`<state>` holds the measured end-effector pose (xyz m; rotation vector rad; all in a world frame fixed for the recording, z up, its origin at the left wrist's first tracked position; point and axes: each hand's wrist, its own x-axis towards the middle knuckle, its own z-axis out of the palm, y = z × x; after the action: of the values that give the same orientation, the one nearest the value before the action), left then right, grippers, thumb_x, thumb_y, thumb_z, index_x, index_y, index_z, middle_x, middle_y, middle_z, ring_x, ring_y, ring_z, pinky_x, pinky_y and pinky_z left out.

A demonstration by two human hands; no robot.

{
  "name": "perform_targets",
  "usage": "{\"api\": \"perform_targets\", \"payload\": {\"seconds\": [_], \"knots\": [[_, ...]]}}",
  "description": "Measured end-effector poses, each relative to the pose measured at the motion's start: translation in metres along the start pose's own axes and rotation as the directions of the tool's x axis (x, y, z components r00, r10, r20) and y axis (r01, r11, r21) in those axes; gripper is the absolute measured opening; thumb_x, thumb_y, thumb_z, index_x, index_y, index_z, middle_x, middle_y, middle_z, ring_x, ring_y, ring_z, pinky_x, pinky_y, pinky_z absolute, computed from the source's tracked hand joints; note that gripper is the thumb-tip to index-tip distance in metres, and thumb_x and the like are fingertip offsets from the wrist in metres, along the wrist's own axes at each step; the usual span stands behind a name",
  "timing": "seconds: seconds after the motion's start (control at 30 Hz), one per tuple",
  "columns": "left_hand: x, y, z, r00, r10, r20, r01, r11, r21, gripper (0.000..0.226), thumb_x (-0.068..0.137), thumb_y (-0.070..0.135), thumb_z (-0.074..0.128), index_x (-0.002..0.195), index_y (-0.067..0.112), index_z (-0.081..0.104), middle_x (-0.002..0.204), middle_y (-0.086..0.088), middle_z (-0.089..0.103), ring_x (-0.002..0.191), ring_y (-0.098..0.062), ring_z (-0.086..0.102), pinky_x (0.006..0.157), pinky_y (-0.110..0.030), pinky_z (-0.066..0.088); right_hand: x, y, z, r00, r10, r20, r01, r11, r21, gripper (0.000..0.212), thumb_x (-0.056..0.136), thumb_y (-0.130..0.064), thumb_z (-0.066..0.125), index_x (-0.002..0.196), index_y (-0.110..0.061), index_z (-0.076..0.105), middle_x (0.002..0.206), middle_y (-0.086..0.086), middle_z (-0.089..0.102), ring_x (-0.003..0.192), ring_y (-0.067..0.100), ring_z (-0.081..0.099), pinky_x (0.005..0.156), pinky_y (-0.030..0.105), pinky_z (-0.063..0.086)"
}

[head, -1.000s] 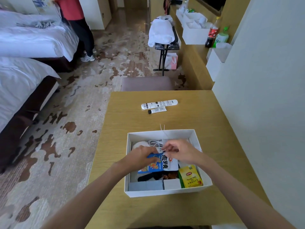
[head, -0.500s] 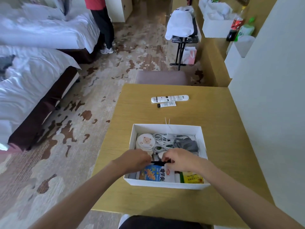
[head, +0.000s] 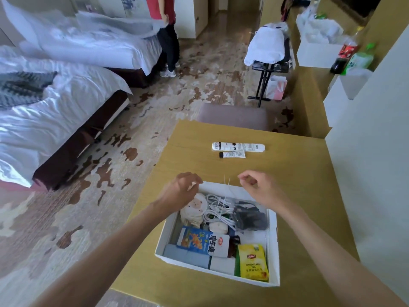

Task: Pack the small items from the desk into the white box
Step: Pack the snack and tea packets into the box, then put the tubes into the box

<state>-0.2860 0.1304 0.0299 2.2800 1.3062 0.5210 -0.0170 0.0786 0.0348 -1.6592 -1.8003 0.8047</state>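
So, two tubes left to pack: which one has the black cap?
The shorter tube, nearer the box; the longer tube beyond it shows no black cap.

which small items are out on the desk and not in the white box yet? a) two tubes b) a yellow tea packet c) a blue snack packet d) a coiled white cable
A: the larger white tube and the small black-capped tube lie side by side on the desk beyond the white box; the other three lie inside it.
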Motion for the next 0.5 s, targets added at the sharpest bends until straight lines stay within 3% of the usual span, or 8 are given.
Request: {"api": "perform_targets", "payload": {"seconds": [0.17, 0.27, 0.4, 0.43, 0.5], "knots": [[0.064, -0.015, 0.008, 0.998, -0.026, 0.051, 0.025, 1.0, 0.012, 0.023, 0.092, 0.017, 0.049, 0.108, 0.018, 0.065, 0.108, 0.001, 0.068, 0.083, -0.013, 0.061, 0.067, -0.031, 0.054, 0.041, 0.02, 0.001, 0.995, 0.076, -0.072, -0.08, 0.995, -0.064, 0.018, 0.095, -0.022, 0.056, 0.111, -0.021, 0.064, 0.103, -0.01, 0.064, 0.086, -0.006, 0.057, 0.063, 0.01, 0.045], [0.11, -0.03, 0.019, 0.994, -0.08, 0.076, 0.078, 0.997, 0.025, 0.022, 0.092, 0.02, 0.049, 0.106, 0.022, 0.065, 0.109, 0.003, 0.068, 0.077, -0.01, 0.057, 0.057, -0.022, 0.043, 0.074, 0.034, 0.007, 0.989, 0.14, -0.056, -0.146, 0.983, -0.109, 0.021, 0.094, -0.022, 0.057, 0.114, -0.022, 0.063, 0.111, -0.007, 0.063, 0.088, -0.003, 0.057, 0.071, 0.016, 0.047], [0.164, -0.05, 0.038, 0.969, -0.15, 0.196, 0.138, 0.988, 0.075, 0.025, 0.092, 0.022, 0.046, 0.109, 0.022, 0.063, 0.115, 0.0, 0.066, 0.088, -0.02, 0.063, 0.07, -0.032, 0.053, 0.122, 0.053, 0.02, 0.97, 0.24, -0.038, -0.243, 0.945, -0.22, 0.026, 0.095, -0.021, 0.054, 0.12, -0.021, 0.061, 0.112, -0.002, 0.059, 0.072, 0.007, 0.062, 0.061, 0.017, 0.044], [0.174, -0.056, 0.044, 0.96, -0.16, 0.228, 0.144, 0.986, 0.086, 0.026, 0.092, 0.021, 0.045, 0.111, 0.021, 0.062, 0.117, -0.001, 0.065, 0.093, -0.022, 0.063, 0.076, -0.037, 0.054, 0.134, 0.058, 0.025, 0.961, 0.277, -0.011, -0.271, 0.93, -0.25, 0.03, 0.095, -0.019, 0.053, 0.124, -0.019, 0.059, 0.114, 0.0, 0.059, 0.075, 0.01, 0.065, 0.062, 0.02, 0.047], [0.193, -0.069, 0.057, 0.943, -0.173, 0.286, 0.144, 0.982, 0.119, 0.027, 0.092, 0.021, 0.044, 0.115, 0.02, 0.058, 0.121, -0.003, 0.062, 0.104, -0.024, 0.06, 0.084, -0.042, 0.054, 0.158, 0.069, 0.035, 0.94, 0.34, 0.034, -0.315, 0.901, -0.297, 0.04, 0.094, -0.014, 0.053, 0.133, -0.016, 0.052, 0.133, 0.004, 0.054, 0.1, 0.016, 0.063, 0.082, 0.029, 0.051]]}}
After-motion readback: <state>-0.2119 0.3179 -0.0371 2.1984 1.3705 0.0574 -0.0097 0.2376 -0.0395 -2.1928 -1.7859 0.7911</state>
